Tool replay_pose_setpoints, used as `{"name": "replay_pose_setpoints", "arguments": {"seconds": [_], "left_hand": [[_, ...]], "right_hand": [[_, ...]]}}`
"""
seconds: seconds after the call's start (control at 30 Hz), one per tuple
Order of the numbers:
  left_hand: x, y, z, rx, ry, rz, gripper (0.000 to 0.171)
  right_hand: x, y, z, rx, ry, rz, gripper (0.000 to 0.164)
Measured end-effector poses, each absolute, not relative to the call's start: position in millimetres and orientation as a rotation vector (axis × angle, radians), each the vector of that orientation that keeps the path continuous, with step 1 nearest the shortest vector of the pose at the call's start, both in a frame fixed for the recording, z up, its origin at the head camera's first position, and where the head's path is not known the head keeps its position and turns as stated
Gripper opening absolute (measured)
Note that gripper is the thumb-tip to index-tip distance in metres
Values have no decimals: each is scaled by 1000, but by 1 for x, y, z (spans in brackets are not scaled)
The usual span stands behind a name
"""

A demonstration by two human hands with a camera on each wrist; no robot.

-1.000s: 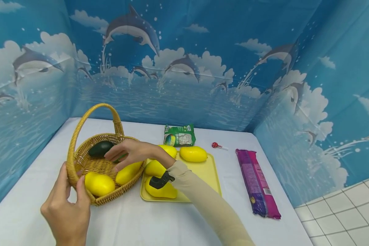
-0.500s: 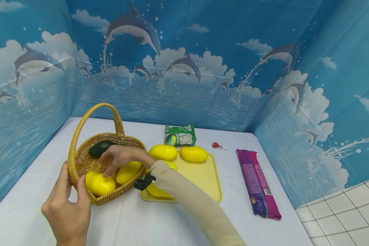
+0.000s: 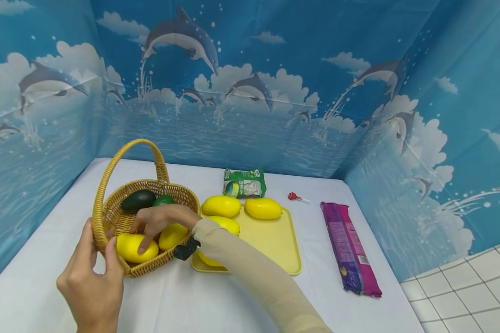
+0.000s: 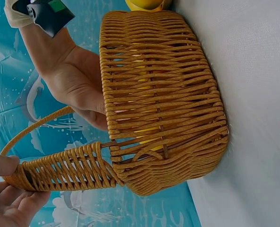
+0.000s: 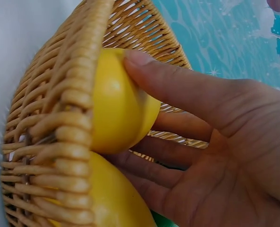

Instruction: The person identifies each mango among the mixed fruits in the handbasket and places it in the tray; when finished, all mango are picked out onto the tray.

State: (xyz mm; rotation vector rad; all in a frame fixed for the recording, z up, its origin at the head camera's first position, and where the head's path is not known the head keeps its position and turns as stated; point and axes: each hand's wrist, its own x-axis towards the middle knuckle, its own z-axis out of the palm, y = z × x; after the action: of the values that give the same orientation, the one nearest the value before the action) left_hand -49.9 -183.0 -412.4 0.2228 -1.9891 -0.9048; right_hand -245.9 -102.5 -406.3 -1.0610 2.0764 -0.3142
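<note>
- One yellow fruit (image 3: 129, 249) sits inside our wicker basket (image 4: 182, 151), near its front rim; our right hand (image 3: 157, 220) grips it, thumb on one side, fingers curled behind.
- Our left hand (image 3: 92, 282) pinches the basket's handle (image 3: 161, 172) between thumb and fingers.
- We see a second yellow fruit (image 3: 173, 237) beside it, a dark green fruit (image 3: 138, 201) farther back.

The basket's (image 3: 160, 260) arched handle (image 3: 161, 170) and the left hand (image 3: 93, 282) gripping it bar the left, the right hand (image 3: 158, 221) and sleeve (image 3: 252, 274) block entry over the right rim, and room to pass lies between tray (image 3: 271, 240) and purple packet (image 3: 352, 252).
</note>
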Motion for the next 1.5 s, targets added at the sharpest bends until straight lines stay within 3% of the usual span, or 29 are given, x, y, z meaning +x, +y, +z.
{"name": "replay_pose_setpoints", "arguments": {"seconds": [0.93,1.5], "left_hand": [[-49,-181,-414,234,-1968,-913,63],[-48,-183,-413,193,-1994,-869,60]], "right_hand": [[-249,-70,-382,-1126,2069,-608,74],[-249,-1,-344,-1156,2098,-720,72]]}}
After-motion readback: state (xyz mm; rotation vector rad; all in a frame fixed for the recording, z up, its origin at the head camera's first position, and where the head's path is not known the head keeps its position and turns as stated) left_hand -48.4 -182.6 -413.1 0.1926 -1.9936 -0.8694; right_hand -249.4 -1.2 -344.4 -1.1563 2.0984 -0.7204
